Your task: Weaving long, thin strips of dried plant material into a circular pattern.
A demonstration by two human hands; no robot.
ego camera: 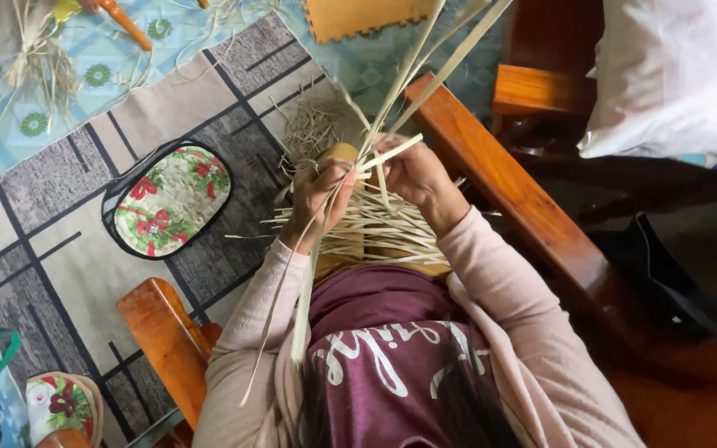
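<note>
Two hands meet over the woven mat on my lap, and I place everything else from that mat. Far to its left on the patterned rug lies a flowered pouch with a dark rim; below that, near the lower left corner, I see another flowered item, part hidden. A wooden armrest slants just left of the mat, beside my left sleeve. My left hand sits at the mat's upper left edge, fingers closed together around several pale strips, some trailing down past my elbow. Just right of it, touching the same bundle, my right hand pinches one flat strip between thumb and fingers, clamped tight; that strip juts leftward towards the other hand. Long strips rise from the mat past both hands to the top edge. Loose fibres lie above the mat on the rug. Right of the mat runs another wooden armrest, and far right a white cushion.
</note>
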